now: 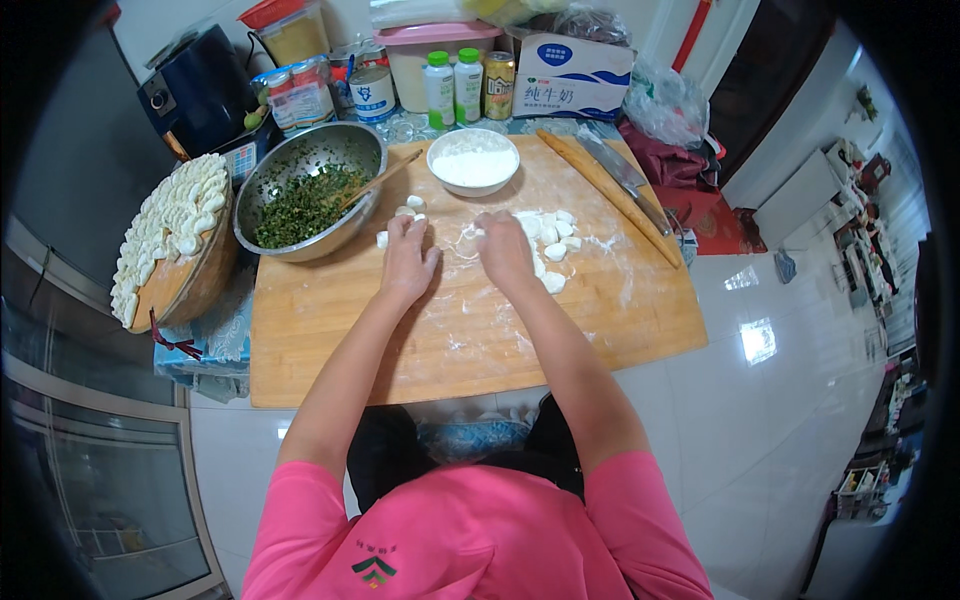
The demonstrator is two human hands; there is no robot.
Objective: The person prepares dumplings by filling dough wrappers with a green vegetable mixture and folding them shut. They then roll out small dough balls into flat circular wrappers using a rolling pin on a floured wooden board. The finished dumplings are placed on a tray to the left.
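Note:
My left hand (408,259) rests on the wooden board (322,337), its fingertips at a few small white dough pieces (415,203); whether it grips one is hidden. To its right, my right hand (501,244) is bent over the floured board with its fingers curled down, and what lies under them cannot be made out. Several flattened dough pieces (556,252) lie in flour just right of that hand. Beyond both hands stands a white bowl of flour (473,189). A steel bowl (300,253) with chopped green filling (307,206) and wooden chopsticks (382,178) is at the left.
A rolling pin (611,191) and a knife (611,161) lie at the board's right. Formed dumplings (176,217) cover a round wooden tray at far left. Bottles (439,90), a can (499,85), a milk carton (571,79) and a blue appliance (196,94) line the back.

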